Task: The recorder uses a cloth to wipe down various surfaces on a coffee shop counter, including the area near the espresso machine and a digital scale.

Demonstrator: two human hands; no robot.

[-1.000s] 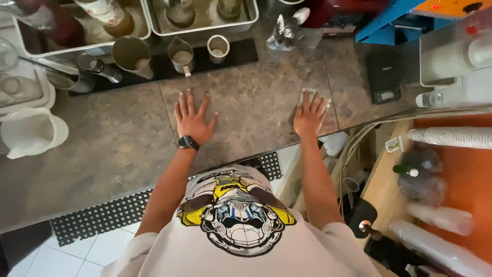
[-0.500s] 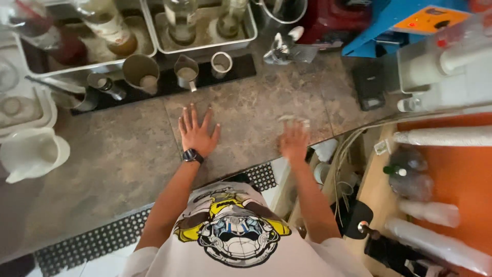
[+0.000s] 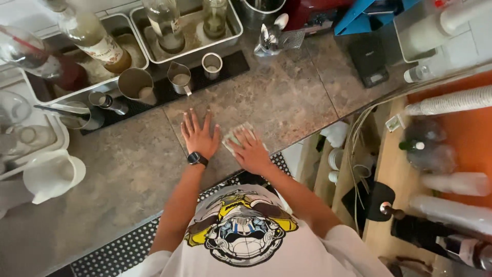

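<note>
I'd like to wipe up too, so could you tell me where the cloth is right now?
In the head view, the cloth lies flat on the stone counter under the right hand, just beside the left hand.

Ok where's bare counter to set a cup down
Bare stone between the left hand and the white jug, and right of the cloth toward the black scale. The black mat holding metal cups is crowded.

A clear glass bottle with a pale paper label [image 3: 95, 41] lay tilted in the left steel tray. Another labelled glass bottle [image 3: 164, 23] stood in the neighbouring tray. A small black scale with a dark screen [image 3: 370, 62] sat on the counter's right side.
</note>
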